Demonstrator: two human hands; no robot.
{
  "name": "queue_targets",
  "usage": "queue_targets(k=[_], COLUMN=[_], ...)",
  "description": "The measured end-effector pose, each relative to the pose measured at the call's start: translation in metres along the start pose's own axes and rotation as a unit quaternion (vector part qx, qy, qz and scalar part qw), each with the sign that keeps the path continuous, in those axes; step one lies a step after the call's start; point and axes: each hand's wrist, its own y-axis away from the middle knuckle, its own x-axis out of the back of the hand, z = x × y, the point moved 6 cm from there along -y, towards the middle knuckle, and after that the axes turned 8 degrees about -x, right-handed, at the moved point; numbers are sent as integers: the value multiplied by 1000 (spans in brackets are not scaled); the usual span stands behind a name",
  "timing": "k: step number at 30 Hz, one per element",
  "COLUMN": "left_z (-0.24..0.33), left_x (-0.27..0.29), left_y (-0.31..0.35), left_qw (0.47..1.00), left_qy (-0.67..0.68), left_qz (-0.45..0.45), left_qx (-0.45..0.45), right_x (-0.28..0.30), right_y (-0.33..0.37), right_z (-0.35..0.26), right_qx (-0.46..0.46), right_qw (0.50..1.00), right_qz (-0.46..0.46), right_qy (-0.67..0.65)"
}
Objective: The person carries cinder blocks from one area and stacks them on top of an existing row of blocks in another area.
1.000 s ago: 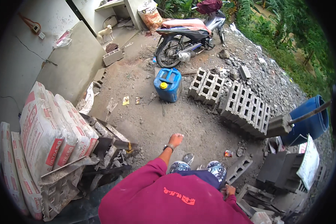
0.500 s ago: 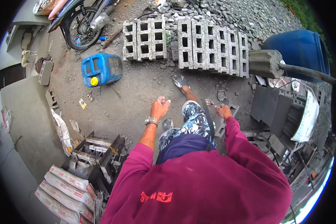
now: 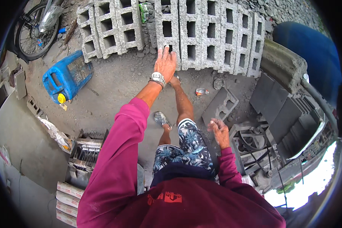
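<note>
A row of grey hollow concrete blocks [image 3: 210, 41] stands side by side across the ground ahead of me. My left hand [image 3: 165, 65] reaches out to the near end of the leftmost block [image 3: 167, 15] of this row, fingers stretched and holding nothing. Its fingertips overlap the block's lowest hole; whether they touch cannot be made out. Lower and to the right, my right hand [image 3: 219, 132] hangs with loosely bent fingers and nothing visible in them. Just beyond it a broken hollow block [image 3: 221, 105] lies on the ground.
Three more blocks [image 3: 109, 28] stand left of the row. A blue jerrycan [image 3: 70, 74] with a yellow cap lies at the left, below a motorbike wheel [image 3: 38, 32]. At the right are a blue drum [image 3: 306, 53], dark boards [image 3: 269, 97] and a machine with a wheel [image 3: 252, 138]. Stacked bags [image 3: 68, 199] sit lower left.
I have stepped closer to the blocks. My left arm has stretched forward to the row, its fingers now extended. My right hand has dropped back nearer my body.
</note>
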Motion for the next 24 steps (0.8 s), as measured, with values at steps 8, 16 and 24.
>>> queue_targets(k=[8, 16, 24], left_z=[-9, -20, -61], left_x=[-25, 4, 32], left_y=[7, 2, -58], left_qw=[994, 981, 999], left_qy=[56, 190, -5], left_qz=[-80, -29, -4], left_qx=[-50, -32, -49], right_x=[31, 2, -4], right_y=[-14, -20, -28], right_z=[11, 7, 13], right_qx=[-55, -20, -56], right_qw=[997, 997, 998], right_qz=[57, 27, 16], right_qy=[-9, -71, -28])
